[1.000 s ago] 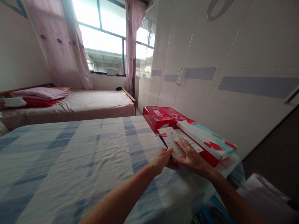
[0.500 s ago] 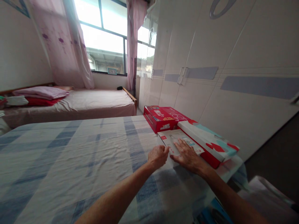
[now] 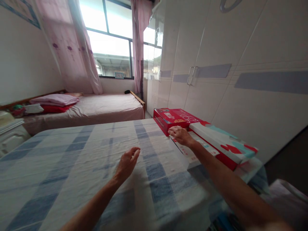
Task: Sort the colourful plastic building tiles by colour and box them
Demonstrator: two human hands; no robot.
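My left hand [image 3: 128, 160] hovers over the striped bed cover with its fingers loosely bent and apart, holding nothing. My right hand [image 3: 180, 135] reaches across a flat white box [image 3: 202, 146] with red print and labels. Its fingers are loosely curled at the far left corner of that box, close to a red box [image 3: 160, 123]; whether they touch either one I cannot tell. Part of the white box is hidden beneath the right hand and forearm. A long white, red and light-blue box [image 3: 223, 141] lies along the right side of it.
The blue-and-white cover [image 3: 84, 166] spreads across the near bed. Behind it stands a second bed [image 3: 113, 106] with pink bedding [image 3: 56, 99]. A white wardrobe [image 3: 211, 41] lines the right side. A white cabinet [image 3: 14, 134] is at the left edge.
My left hand has moved left, away from the white box, and its fingers have loosened. My right hand has slid forward to the box's far end. The view has shifted slightly.
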